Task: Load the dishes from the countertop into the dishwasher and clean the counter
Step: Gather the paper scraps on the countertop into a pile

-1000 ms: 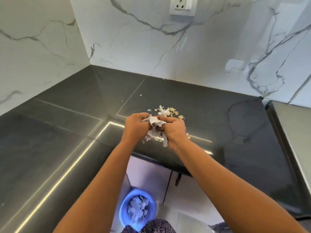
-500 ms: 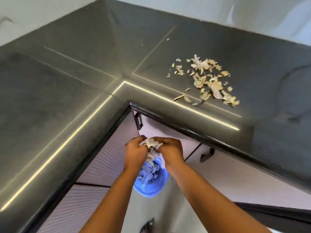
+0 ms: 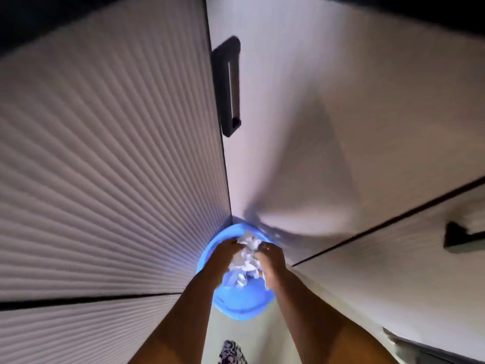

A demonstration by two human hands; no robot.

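Since half a second ago our view has dropped off the tabletop and its loose peels, and both our hands have gone down from cabinet height into the mouth of the blue bin (image 3: 237, 304).

We now have the left hand (image 3: 226, 254) and right hand (image 3: 271, 258) side by side over the bin, with a clump of white scraps (image 3: 245, 254) squeezed between them. Fingers on both hands are curled in around the scraps, gripping them; we can't make out single fingers because of blur. A few scraps hang below the clump, inside the bin rim.

Bin sits on the floor in the corner where the ribbed cabinet front (image 3: 105, 166) on our left meets the smooth cabinet door (image 3: 328, 114) ahead. A dark handle (image 3: 228, 88) runs upright on the smooth door, just beside the corner seam. A second dark handle (image 3: 463, 239) shows at the right edge on a lower front. Patterned cloth (image 3: 232, 353) shows at the bottom between our forearms.
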